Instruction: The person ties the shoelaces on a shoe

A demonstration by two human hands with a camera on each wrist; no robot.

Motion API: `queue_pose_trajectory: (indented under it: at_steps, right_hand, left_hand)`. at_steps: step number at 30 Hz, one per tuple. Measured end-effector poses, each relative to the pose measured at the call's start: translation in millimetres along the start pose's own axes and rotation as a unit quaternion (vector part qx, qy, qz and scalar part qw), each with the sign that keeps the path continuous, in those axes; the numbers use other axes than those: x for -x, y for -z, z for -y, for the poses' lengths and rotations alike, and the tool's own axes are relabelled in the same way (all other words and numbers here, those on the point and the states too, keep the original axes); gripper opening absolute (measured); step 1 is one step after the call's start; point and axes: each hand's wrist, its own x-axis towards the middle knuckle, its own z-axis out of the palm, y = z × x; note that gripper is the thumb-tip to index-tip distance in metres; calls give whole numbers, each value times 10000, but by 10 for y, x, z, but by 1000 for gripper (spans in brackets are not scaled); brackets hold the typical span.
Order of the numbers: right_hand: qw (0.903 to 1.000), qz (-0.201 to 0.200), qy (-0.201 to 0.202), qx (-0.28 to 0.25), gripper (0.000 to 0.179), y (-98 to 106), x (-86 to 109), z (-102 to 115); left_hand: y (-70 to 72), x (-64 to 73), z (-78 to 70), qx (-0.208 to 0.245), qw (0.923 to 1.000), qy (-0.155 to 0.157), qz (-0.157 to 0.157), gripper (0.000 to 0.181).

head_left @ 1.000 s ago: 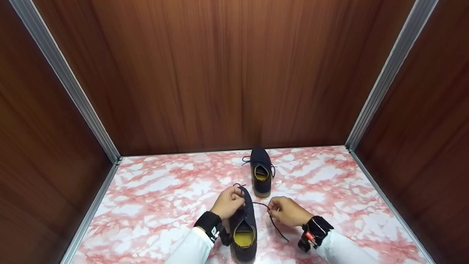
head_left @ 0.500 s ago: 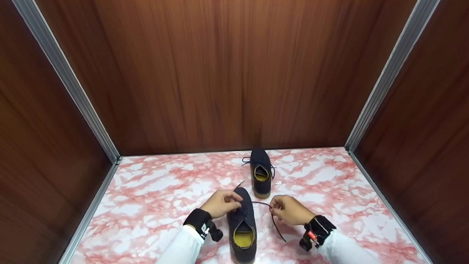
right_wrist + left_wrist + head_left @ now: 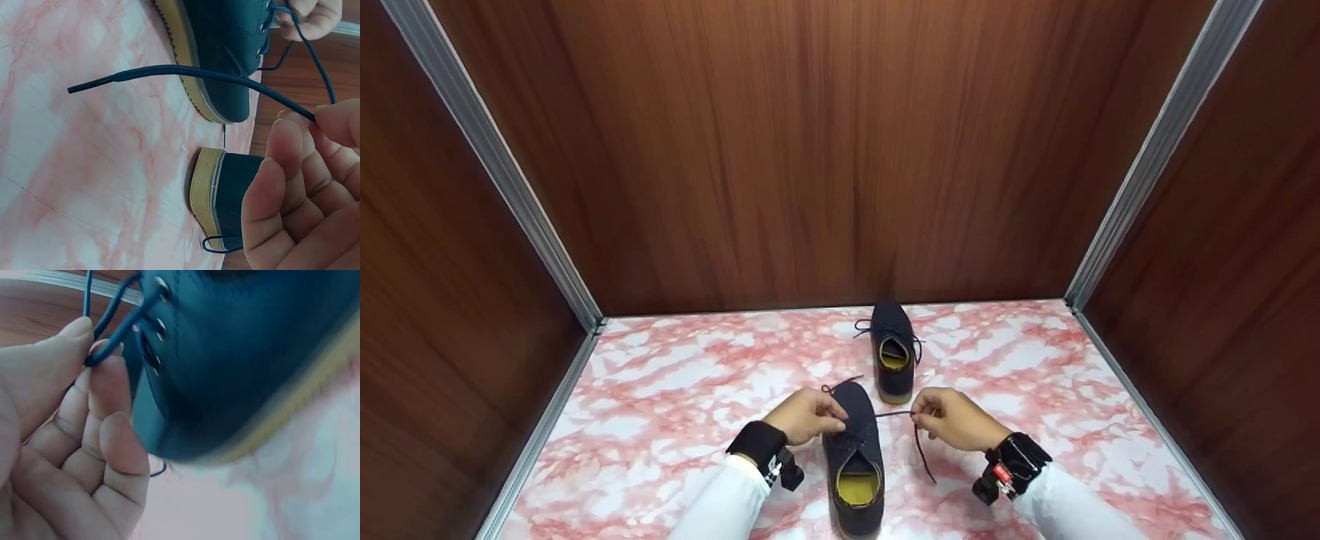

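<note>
A dark navy lace-up shoe with a yellow insole lies on the pink-and-white surface, toe pointing away from me. Beside its left row of eyelets, my left hand pinches the shoelace between thumb and fingertips, close to the metal eyelets. The right hand, off the shoe's other side, pinches another stretch of lace; it runs fairly straight back to the shoe, and its tipped end hangs free below the fingers. A loose piece of lace curls past the toe.
Farther back stands the matching shoe, its lace tied in a bow with loops at both sides. Brown wood-grain panels wall in the back and sides, with metal corner rails. The marbled surface spreads around both shoes.
My left hand has moved left from over the toe to the shoe's left side, pinching lace. The loose lace at the toe shifted left. The right hand rose slightly, still holding its lace.
</note>
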Motion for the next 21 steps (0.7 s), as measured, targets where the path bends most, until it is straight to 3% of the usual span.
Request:
queue_pose_trajectory:
  at_steps: [6,12,17,21]
  right_hand:
    - [9997,-223,59,-5,6,21,-4,56]
    - [9968,-714,349,-66,4,35,-20,239]
    - [9942,-756,214,-729,8,27,-63,401]
    - [9854,-726,-80,-1540,15,10,-103,491]
  left_hand:
    - [-23,-14,-3,-526,9981,-40,-328,15]
    - [-115,-72,4,-569,9959,25,-705,20]
    - [-175,-106,-1,-463,9950,64,-878,22]
    - [-187,-113,-19,-330,9954,109,-895,23]
